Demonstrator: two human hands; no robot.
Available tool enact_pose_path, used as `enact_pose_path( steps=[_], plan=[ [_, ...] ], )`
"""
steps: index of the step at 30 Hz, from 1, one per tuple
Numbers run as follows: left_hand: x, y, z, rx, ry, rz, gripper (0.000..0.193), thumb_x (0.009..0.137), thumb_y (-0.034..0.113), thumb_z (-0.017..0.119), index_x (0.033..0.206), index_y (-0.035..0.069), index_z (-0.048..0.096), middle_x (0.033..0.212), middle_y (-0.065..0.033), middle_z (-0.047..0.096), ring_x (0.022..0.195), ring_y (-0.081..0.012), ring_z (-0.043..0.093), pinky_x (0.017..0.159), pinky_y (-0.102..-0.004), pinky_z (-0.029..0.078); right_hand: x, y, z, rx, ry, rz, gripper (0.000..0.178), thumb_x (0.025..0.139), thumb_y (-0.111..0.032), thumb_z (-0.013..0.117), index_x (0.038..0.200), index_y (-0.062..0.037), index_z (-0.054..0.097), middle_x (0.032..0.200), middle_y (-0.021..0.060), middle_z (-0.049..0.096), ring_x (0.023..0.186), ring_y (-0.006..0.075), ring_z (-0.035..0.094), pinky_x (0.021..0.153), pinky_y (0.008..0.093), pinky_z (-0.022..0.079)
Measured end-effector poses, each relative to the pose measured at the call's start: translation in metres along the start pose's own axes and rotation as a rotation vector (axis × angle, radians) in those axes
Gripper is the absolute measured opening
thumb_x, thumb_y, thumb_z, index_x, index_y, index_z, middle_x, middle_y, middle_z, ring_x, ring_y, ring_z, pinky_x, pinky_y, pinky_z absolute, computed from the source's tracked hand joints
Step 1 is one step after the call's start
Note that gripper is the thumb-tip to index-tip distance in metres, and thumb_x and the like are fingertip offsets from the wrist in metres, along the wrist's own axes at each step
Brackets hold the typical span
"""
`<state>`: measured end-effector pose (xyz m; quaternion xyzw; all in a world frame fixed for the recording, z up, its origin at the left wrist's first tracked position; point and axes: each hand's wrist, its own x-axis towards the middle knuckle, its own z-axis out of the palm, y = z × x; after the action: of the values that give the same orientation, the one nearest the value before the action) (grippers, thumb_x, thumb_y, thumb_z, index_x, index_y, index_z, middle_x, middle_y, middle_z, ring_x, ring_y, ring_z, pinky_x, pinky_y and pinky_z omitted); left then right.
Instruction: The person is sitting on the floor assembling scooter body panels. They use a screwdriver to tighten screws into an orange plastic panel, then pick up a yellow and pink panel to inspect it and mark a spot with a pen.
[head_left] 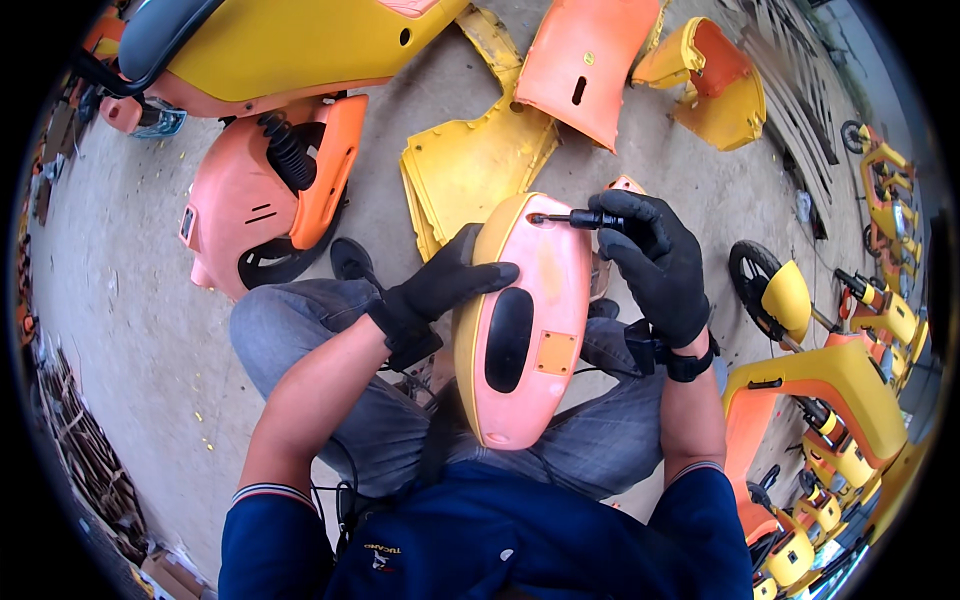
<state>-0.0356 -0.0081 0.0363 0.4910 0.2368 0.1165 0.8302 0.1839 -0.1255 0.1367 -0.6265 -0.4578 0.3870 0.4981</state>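
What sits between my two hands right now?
In the head view, the pink-and-yellow fender panel on the lap: left hand grips its yellow edge, right hand drives a screwdriver into it.

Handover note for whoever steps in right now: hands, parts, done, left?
Left hand: gloved, gripping the upper left edge of the pink-and-yellow cover that rests on the lap.
Right hand: gloved, holding a black screwdriver, tip at a screw spot near the cover's top.
Around: loose yellow panel and orange panel on the ground ahead.
Done: cannot tell whether any screws are already worked.
Left: probably finish the top screw; keep the cover steadied.
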Motion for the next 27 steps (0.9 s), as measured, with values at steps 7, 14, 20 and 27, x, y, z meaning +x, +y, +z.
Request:
enact_pose_path(
  steps=[7, 14, 20, 27],
  plan=[
    [-0.0004, 0.0004, 0.0009, -0.029, -0.005, 0.022, 0.062, 0.086, 0.024, 0.077, 0.135, -0.001, 0.048, 0.119, -0.0082, 0.062, 0.105, -0.0138, 0.060, 0.091, -0.0298, 0.051, 0.0010, 0.0033, -0.0002, -0.084, -0.023, -0.073, 0.036, 0.091, 0.006, 0.060, 0.126, 0.0023, 0.057, 0.116, 0.0102, 0.065, 0.099, 0.0131, 0.063, 0.087, 0.0271, 0.051],
    [-0.0001, -0.0019, -0.0010, 0.010, 0.012, 0.036, 0.062, 0.085, 0.024, 0.077, 0.134, -0.002, 0.048, 0.118, -0.0089, 0.062, 0.104, -0.0140, 0.060, 0.091, -0.0298, 0.051, 0.0008, 0.0049, -0.0050, -0.223, -0.079, -0.142, 0.036, 0.090, 0.005, 0.060, 0.126, 0.0030, 0.058, 0.118, 0.0112, 0.066, 0.104, 0.0151, 0.064, 0.091, 0.0294, 0.051],
    [0.0017, -0.0017, -0.0007, 0.023, 0.004, 0.040, 0.058, 0.086, 0.022, 0.076, 0.132, -0.002, 0.050, 0.115, -0.0084, 0.063, 0.102, -0.0129, 0.061, 0.089, -0.0289, 0.051, -0.0015, 0.0021, -0.0036, -0.276, -0.050, -0.131, 0.034, 0.090, 0.005, 0.060, 0.124, 0.0025, 0.060, 0.116, 0.0105, 0.068, 0.103, 0.0146, 0.065, 0.090, 0.0294, 0.052],
    [0.0001, 0.0002, 0.0001, 0.011, 0.014, 0.038, 0.058, 0.086, 0.022, 0.077, 0.131, -0.002, 0.051, 0.114, -0.0080, 0.063, 0.100, -0.0127, 0.061, 0.088, -0.0284, 0.052, -0.0016, -0.0008, 0.0006, -0.267, -0.018, -0.149, 0.031, 0.085, 0.005, 0.063, 0.116, 0.0036, 0.062, 0.107, 0.0126, 0.068, 0.097, 0.0187, 0.066, 0.087, 0.0312, 0.053]
  ],
)
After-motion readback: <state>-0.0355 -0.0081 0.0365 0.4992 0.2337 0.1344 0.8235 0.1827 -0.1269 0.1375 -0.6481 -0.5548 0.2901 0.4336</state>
